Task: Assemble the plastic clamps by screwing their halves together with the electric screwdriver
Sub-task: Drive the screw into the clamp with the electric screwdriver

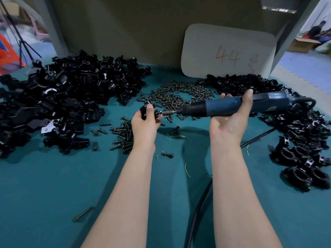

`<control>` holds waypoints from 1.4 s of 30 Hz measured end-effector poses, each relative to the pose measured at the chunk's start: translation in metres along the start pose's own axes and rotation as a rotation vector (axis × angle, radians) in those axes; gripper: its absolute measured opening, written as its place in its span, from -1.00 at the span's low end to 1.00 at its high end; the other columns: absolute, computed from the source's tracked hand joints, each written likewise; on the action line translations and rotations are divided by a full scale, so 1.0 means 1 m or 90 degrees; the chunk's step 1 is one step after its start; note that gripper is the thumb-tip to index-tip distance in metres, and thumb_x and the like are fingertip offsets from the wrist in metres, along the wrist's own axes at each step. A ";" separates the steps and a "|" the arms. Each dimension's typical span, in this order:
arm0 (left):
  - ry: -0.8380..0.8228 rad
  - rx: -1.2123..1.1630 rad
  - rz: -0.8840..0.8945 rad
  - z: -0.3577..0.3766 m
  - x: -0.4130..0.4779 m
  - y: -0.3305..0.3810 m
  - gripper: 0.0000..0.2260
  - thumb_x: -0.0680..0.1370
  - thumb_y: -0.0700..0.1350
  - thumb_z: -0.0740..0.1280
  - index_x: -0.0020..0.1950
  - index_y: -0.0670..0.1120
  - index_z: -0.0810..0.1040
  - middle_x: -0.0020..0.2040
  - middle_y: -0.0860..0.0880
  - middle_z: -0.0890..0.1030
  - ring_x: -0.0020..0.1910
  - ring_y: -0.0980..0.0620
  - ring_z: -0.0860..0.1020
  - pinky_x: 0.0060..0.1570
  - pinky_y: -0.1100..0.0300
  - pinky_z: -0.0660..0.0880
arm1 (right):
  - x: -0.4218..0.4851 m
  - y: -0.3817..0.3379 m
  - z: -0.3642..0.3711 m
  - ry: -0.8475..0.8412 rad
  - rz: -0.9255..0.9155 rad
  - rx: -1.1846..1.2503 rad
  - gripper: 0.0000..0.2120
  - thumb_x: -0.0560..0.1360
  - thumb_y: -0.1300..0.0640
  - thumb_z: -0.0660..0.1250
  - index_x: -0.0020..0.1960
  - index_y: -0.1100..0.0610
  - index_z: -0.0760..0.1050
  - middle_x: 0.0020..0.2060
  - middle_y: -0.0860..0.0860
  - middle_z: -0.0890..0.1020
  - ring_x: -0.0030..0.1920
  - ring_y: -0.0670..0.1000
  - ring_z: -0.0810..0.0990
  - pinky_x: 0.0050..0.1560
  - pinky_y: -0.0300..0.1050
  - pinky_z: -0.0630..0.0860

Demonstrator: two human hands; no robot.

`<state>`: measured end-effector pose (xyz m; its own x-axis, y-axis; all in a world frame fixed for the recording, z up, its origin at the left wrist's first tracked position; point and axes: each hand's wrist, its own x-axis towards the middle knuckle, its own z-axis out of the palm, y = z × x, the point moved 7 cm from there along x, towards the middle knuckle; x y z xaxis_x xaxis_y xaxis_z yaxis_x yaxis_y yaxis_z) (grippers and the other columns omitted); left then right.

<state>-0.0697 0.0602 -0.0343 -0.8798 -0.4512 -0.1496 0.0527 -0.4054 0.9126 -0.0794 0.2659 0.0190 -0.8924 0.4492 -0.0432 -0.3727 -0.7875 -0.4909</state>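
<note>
Left hand [146, 122] grips a clamp [148, 111] above the worktop [53, 185]; right hand [231, 120] is wrapped round the electric screwdriver [232, 106], bit on the screw [158, 114]. Keep the bit coaxial, brace the clamp and push lightly to avoid cam-out.

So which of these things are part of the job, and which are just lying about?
Job: clamp in left hand, screwdriver in right hand, screw pile, clamp halves, finished clamps.
Lying about: card marked 44, cardboard box.
</note>
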 end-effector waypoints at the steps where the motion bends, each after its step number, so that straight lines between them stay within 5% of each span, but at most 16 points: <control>1: 0.000 0.007 0.005 0.000 0.000 0.000 -0.82 0.65 -0.01 0.19 -0.07 -0.08 0.45 0.02 -0.10 0.56 -0.14 0.03 0.60 -0.14 0.31 0.55 | 0.000 0.000 0.001 -0.002 -0.003 -0.005 -0.61 0.54 0.01 0.34 0.28 0.14 0.37 -0.08 0.05 0.48 -0.16 -0.01 0.55 -0.12 -0.17 0.56; 6: 0.007 0.069 0.045 0.000 0.001 0.002 -0.85 0.63 -0.01 0.23 -0.03 -0.06 0.46 -0.05 -0.01 0.55 -0.22 0.09 0.58 -0.01 0.22 0.57 | -0.001 0.001 0.002 -0.007 -0.019 -0.019 -0.53 0.55 0.02 0.33 0.38 0.16 0.33 -0.08 0.06 0.47 -0.11 0.01 0.51 -0.06 -0.15 0.54; 11: 0.016 0.157 0.073 0.000 0.000 0.004 -0.84 0.61 -0.01 0.27 0.07 -0.08 0.49 -0.05 -0.01 0.57 0.06 -0.09 0.59 0.21 -0.03 0.50 | -0.001 0.002 0.002 0.001 -0.020 -0.026 -0.72 0.55 0.03 0.33 0.19 0.11 0.38 -0.14 0.04 0.49 -0.16 -0.01 0.53 -0.13 -0.19 0.55; 14: 0.033 0.201 0.099 -0.001 0.000 0.005 -0.81 0.61 0.01 0.26 0.11 -0.09 0.48 -0.01 -0.04 0.59 0.03 -0.07 0.59 0.11 0.07 0.52 | -0.002 0.003 0.003 0.001 -0.031 -0.033 -0.73 0.56 0.05 0.32 0.19 0.09 0.36 -0.16 0.03 0.50 -0.22 -0.04 0.56 -0.15 -0.21 0.55; 17: 0.080 0.276 0.164 -0.002 -0.003 0.009 -0.83 0.62 0.01 0.25 0.05 -0.10 0.44 -0.21 0.10 0.49 -0.25 0.26 0.52 -0.30 0.51 0.38 | -0.004 0.003 0.008 -0.010 -0.053 -0.060 -0.81 0.57 0.08 0.29 0.14 0.07 0.35 -0.22 0.01 0.52 -0.24 -0.06 0.57 -0.17 -0.21 0.54; 19: 0.107 0.291 0.190 -0.004 -0.006 0.011 -0.82 0.62 -0.01 0.24 0.01 -0.12 0.44 -0.28 0.12 0.45 -0.36 0.26 0.46 -0.40 0.54 0.32 | -0.006 0.004 0.012 -0.018 -0.064 -0.081 -0.83 0.58 0.09 0.28 0.12 0.05 0.35 -0.22 0.01 0.53 -0.24 -0.07 0.58 -0.17 -0.23 0.53; 24: 0.138 0.292 0.197 -0.008 -0.006 0.013 -0.80 0.62 0.00 0.24 -0.01 -0.13 0.47 -0.31 0.07 0.51 -0.40 0.19 0.44 -0.43 0.49 0.34 | -0.009 0.008 0.013 -0.007 -0.071 -0.095 -0.72 0.59 0.10 0.27 0.25 0.08 0.30 -0.16 0.01 0.53 -0.22 -0.07 0.58 -0.16 -0.24 0.54; 29: 0.137 0.270 0.200 -0.008 -0.007 0.012 -0.82 0.62 -0.02 0.24 -0.01 -0.13 0.47 -0.33 0.08 0.48 -0.46 0.36 0.44 -0.44 0.49 0.34 | -0.012 0.010 0.013 0.005 -0.063 -0.086 -0.78 0.59 0.11 0.28 0.18 0.04 0.31 -0.13 0.00 0.52 -0.21 -0.09 0.57 -0.13 -0.25 0.53; 42: 0.147 0.254 0.196 -0.008 -0.009 0.012 -0.81 0.63 0.00 0.23 0.01 -0.13 0.45 -0.33 0.10 0.45 -0.46 0.44 0.41 -0.41 0.53 0.33 | -0.016 0.013 0.017 0.000 -0.059 -0.119 -0.64 0.58 0.09 0.28 0.32 0.10 0.28 -0.15 -0.01 0.54 -0.14 -0.04 0.56 -0.03 -0.19 0.52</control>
<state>-0.0567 0.0528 -0.0249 -0.7229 -0.6823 0.1085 0.0692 0.0848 0.9940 -0.0742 0.2411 0.0279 -0.8566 0.5159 0.0087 -0.3989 -0.6514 -0.6455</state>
